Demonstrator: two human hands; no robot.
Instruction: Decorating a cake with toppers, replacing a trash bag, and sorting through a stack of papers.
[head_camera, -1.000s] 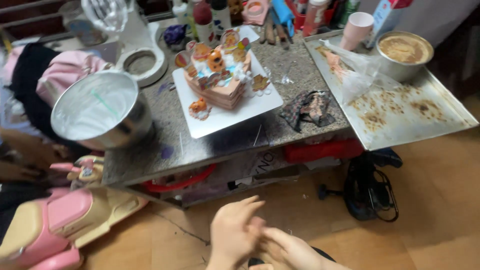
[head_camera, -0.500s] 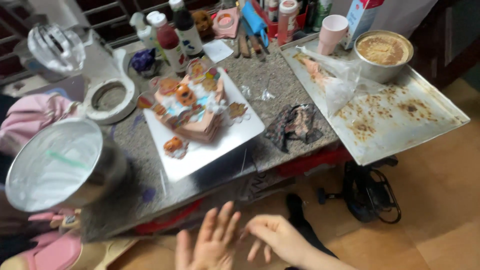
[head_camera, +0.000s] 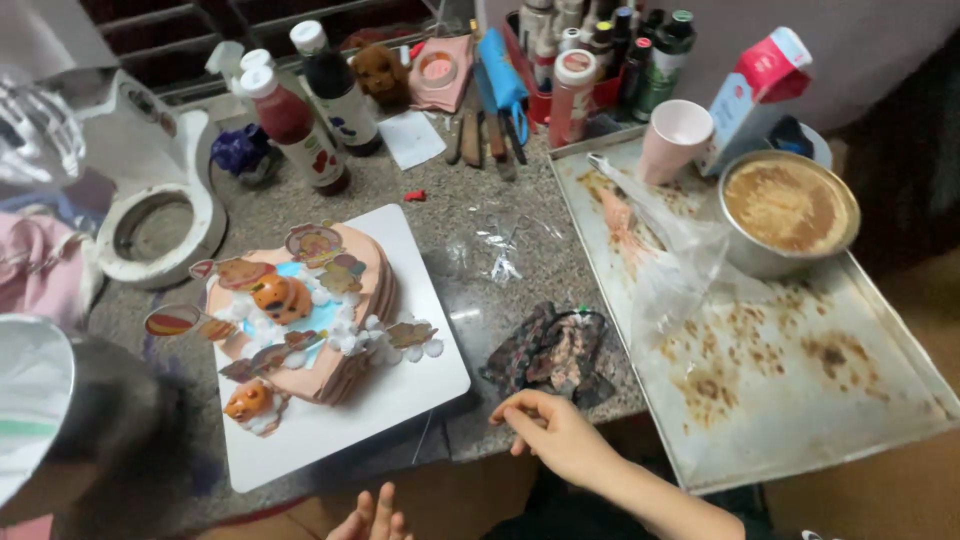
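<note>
Now the right hand (head_camera: 560, 435), its grip loosely curled and holding nothing, should go gently at the dark cloth (head_camera: 550, 350), clear of the cake (head_camera: 305, 310), while the left hand (head_camera: 372, 515) stays open.

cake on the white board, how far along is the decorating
The heart-shaped cake looks frosted and topped with figures and white blobs on its white board. The used piping bag lies on the stained tray. Right hand reaches beside the dark crumpled cloth; left hand is empty. Bottles and tools remain out.
</note>
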